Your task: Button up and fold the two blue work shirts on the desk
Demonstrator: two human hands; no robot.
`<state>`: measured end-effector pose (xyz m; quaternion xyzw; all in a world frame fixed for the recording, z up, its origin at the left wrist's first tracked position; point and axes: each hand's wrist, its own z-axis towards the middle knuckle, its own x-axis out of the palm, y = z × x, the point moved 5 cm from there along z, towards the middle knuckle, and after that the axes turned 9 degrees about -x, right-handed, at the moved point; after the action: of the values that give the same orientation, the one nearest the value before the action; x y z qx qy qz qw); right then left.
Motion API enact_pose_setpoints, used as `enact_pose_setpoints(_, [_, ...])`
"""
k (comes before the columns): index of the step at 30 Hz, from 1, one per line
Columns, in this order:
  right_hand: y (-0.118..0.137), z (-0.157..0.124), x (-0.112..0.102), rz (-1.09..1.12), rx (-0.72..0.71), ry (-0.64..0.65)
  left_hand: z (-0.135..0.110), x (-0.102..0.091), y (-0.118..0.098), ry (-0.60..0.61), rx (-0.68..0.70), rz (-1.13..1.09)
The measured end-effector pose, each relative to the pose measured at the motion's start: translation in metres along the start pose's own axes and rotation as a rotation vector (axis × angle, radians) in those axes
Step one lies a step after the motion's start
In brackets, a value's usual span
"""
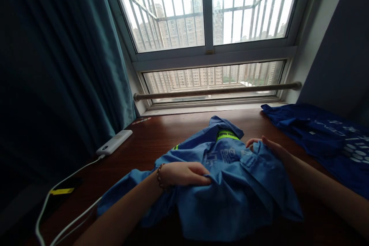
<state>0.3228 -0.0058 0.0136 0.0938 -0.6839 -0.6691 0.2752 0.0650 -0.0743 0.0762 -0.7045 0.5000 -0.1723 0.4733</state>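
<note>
A light blue jacket (pixel 230 196) with pale lettering and a neon green collar label lies crumpled on the dark wooden table (pixel 161 134) in front of me. My left hand (pixel 184 173), with a bead bracelet at the wrist, pinches a fold of the fabric near the garment's middle. My right hand (pixel 266 147) grips the cloth at the upper right, fingers curled over the edge.
A darker blue printed garment (pixel 325 138) lies spread at the right. A white power bank (pixel 114 142) with a white cable (pixel 63 184) sits at the left, by a teal curtain (pixel 57 65). A barred window (pixel 207 27) and a rail (pixel 216 91) stand behind the table.
</note>
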Motion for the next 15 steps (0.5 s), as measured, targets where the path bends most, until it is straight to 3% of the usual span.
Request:
enact_pose_setpoints(2, [-0.003,0.004,0.004,-0.140,-0.046,0.044,-0.011,0.024,-0.008,0.356,-0.015,0.088])
enact_pose_setpoints(4, [-0.007,0.008,0.002,-0.309,-0.095,0.033,-0.022,0.041,-0.013,0.612,0.030,0.234])
enact_pose_setpoints(5, [-0.008,0.010,0.000,-0.397,-0.126,0.012,-0.026,0.047,-0.014,0.686,0.058,0.304])
enact_pose_setpoints(6, [-0.008,0.011,-0.001,-0.486,-0.159,-0.009,-0.027,0.050,-0.014,0.685,0.087,0.369])
enact_pose_setpoints(7, [-0.009,0.012,-0.003,-0.574,-0.194,-0.025,-0.024,0.048,-0.015,0.586,0.111,0.440])
enact_pose_setpoints(8, [-0.010,0.012,-0.003,-0.657,-0.227,-0.035,-0.019,0.043,-0.015,0.398,0.126,0.525])
enact_pose_setpoints(11, [-0.016,0.010,-0.002,-0.833,-0.296,-0.045,-0.004,0.001,-0.008,-0.460,0.018,0.877])
enact_pose_setpoints(13, [-0.020,0.008,-0.001,-0.891,-0.307,-0.075,-0.002,-0.030,0.006,-0.920,-0.197,1.068])
enact_pose_setpoints(15, [-0.024,0.006,-0.001,-0.939,-0.257,-0.123,0.005,-0.055,0.028,-1.058,-0.392,1.093])
